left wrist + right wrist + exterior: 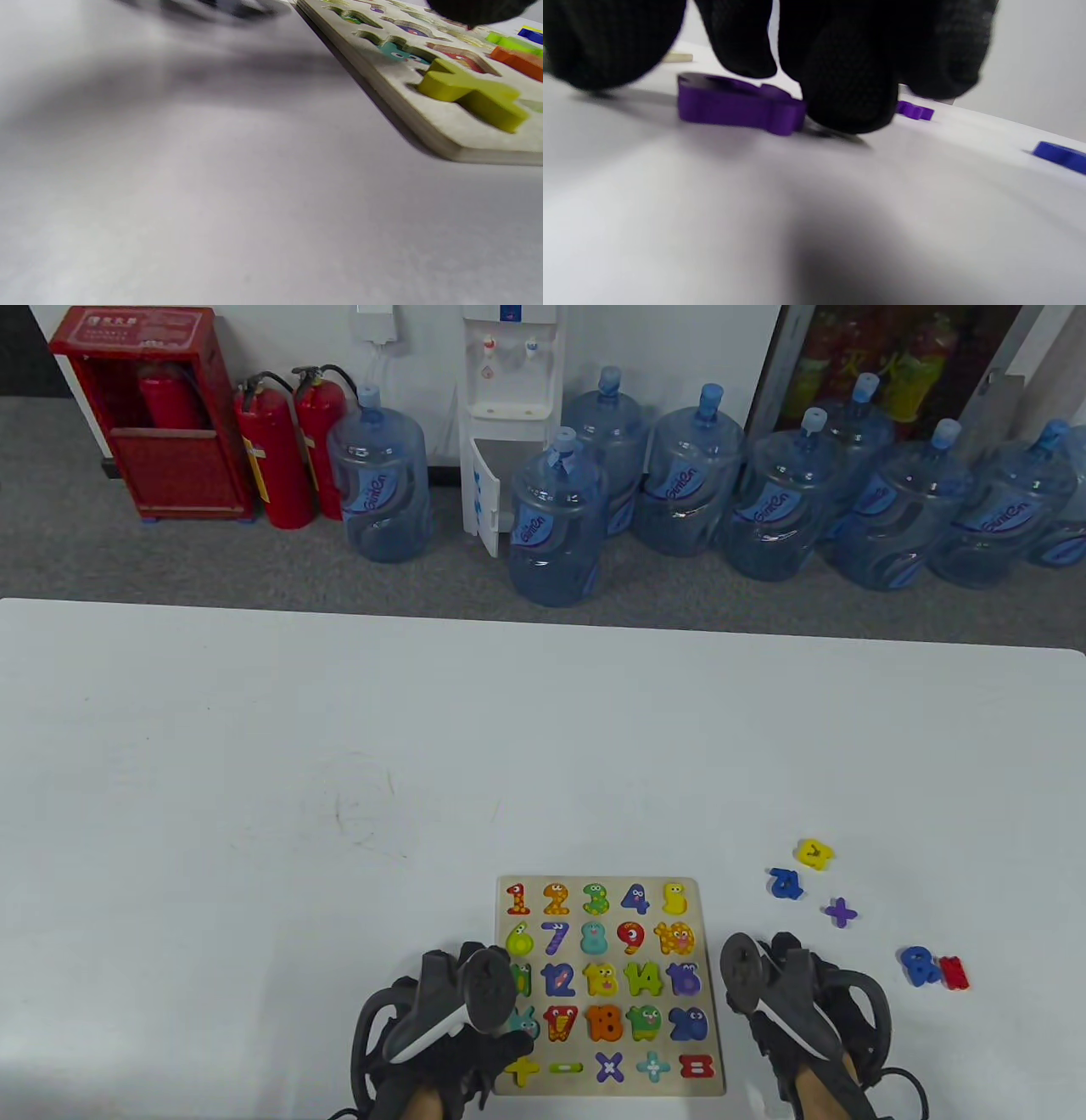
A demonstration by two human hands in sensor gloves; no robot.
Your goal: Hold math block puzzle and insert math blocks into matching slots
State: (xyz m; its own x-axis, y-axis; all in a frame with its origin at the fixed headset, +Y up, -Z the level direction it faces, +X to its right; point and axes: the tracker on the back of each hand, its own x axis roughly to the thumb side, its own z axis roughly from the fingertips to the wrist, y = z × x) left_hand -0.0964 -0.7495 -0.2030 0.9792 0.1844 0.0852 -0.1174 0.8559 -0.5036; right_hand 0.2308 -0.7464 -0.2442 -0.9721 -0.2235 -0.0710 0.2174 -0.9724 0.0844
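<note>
**Number puzzle board sits at table's near edge, hands on either side**

The wooden math block puzzle (609,984) lies flat at the six o'clock edge of the white table (339,780), most slots filled with coloured numbers and signs. The left hand (458,1027) rests over the board's seven o'clock corner beside the yellow plus block (475,95); whether it grips cannot be told. At the board's three o'clock, the right hand (785,1001) has its fingertips (848,84) curled down against a purple block (738,106) lying on the table. Loose blocks, yellow (814,853), blue (786,883), a purple plus (840,913), blue (918,965) and red (954,972), lie scattered towards two o'clock.
</note>
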